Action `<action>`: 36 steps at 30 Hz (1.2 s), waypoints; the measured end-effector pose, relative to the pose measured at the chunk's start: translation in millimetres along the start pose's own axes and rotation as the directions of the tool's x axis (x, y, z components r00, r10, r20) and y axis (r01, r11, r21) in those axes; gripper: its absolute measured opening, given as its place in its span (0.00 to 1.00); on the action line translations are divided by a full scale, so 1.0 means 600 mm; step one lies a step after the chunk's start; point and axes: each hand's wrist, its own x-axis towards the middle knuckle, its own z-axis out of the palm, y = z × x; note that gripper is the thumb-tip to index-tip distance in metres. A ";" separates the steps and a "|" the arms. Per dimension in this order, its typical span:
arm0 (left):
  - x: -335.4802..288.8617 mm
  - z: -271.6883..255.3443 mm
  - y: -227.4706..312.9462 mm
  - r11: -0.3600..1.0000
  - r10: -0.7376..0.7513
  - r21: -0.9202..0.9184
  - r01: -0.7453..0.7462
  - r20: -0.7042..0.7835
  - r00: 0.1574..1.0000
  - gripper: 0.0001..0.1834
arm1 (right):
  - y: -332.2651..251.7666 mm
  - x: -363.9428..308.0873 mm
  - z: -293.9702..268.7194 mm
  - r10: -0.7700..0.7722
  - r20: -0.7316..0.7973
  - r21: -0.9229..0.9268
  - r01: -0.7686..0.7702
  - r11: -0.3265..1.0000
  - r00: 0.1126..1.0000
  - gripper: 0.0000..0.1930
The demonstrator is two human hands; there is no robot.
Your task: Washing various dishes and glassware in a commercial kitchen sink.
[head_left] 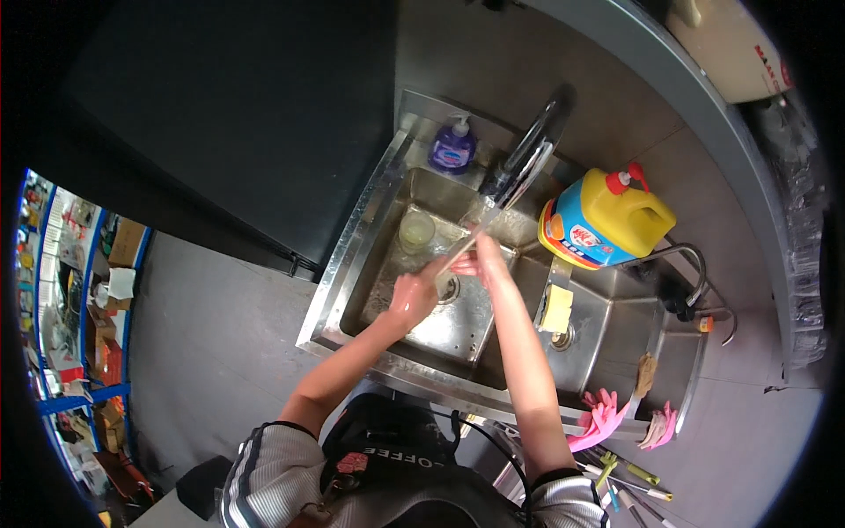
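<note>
Over the left basin of a steel sink point(361, 255), my left hand point(415, 297) is closed round the lower end of a narrow, pale stick-like utensil point(459, 251). Its exact kind is too small to tell. My right hand point(482, 261) is at the upper part, with its fingers against the utensil. Both hands look wet. Just above them is the black and chrome faucet point(525, 158), and water seems to run down from its mouth onto the utensil. Behind my hands a clear, greenish cup point(416, 231) stands in the same basin, near the drain point(449, 289).
A purple soap pump bottle point(452, 148) stands at the back ledge. On the divider are a big yellow detergent jug point(607, 218) and a yellow sponge point(556, 308). Pink gloves point(601, 418) and a brush point(646, 376) lie at the right basin's front. Blue shelving point(84, 308) is far left.
</note>
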 end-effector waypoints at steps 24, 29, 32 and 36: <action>0.090 0.062 -0.012 0.975 0.067 -0.215 -0.058 0.034 0.997 0.23 | 0.009 0.029 -0.164 -0.198 -0.237 0.419 0.284 0.862 0.951 0.07; 0.078 0.066 0.006 0.961 0.273 0.020 -0.275 0.066 0.960 0.25 | 0.040 -0.024 -0.167 -0.251 -0.198 0.387 0.311 0.868 0.948 0.12; 0.066 0.033 0.008 0.932 0.296 -0.319 -0.172 0.395 0.869 0.35 | 0.058 -0.082 -0.146 -0.294 -0.261 0.333 0.371 0.867 0.920 0.12; 0.115 0.006 0.018 0.852 0.349 -0.515 0.089 0.687 0.637 0.32 | 0.104 -0.105 -0.187 -0.266 -0.279 0.468 0.372 0.802 0.923 0.13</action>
